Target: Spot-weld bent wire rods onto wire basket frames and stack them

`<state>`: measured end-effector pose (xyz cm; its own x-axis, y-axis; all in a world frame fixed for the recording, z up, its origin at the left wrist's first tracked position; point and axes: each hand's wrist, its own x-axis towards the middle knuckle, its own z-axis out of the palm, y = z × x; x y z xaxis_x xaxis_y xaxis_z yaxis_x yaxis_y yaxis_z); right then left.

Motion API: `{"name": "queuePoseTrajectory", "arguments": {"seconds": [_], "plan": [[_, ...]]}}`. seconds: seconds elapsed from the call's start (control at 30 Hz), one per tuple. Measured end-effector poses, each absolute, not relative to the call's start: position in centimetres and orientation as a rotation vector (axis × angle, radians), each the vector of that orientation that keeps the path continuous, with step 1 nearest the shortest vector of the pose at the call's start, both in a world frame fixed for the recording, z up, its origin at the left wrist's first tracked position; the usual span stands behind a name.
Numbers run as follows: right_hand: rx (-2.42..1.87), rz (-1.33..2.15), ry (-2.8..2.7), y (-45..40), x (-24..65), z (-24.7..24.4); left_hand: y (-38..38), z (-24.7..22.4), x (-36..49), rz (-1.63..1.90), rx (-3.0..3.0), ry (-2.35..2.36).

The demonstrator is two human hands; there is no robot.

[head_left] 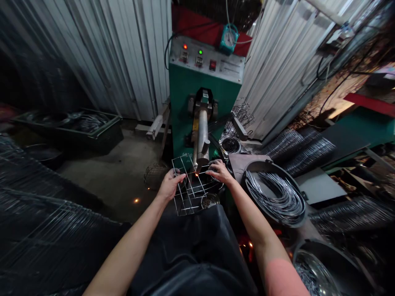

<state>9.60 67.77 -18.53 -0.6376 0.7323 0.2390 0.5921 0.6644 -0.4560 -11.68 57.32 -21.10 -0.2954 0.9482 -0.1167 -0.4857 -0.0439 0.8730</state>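
Left hand [170,185] curled, clamped on wire frame [189,190] near side; right hand [219,171] curled over frame's far end, both just in front of green machine [188,98].

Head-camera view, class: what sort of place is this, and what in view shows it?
Probably a small wire-goods workshop: what looks like a green spot-welding machine with sparks nearby, a welded wire frame held against it, and a round tray of bent wire, beside corrugated metal walls.
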Motion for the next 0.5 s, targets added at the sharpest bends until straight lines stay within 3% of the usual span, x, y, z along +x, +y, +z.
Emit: {"name": "queuePoseTrajectory", "arguments": {"seconds": [0.5], "plan": [[-0.977,0.381,-2.437,63.6,10.5,-17.8,54.9,-21.3,-12.7,1.507,0.721,1.059]]}}
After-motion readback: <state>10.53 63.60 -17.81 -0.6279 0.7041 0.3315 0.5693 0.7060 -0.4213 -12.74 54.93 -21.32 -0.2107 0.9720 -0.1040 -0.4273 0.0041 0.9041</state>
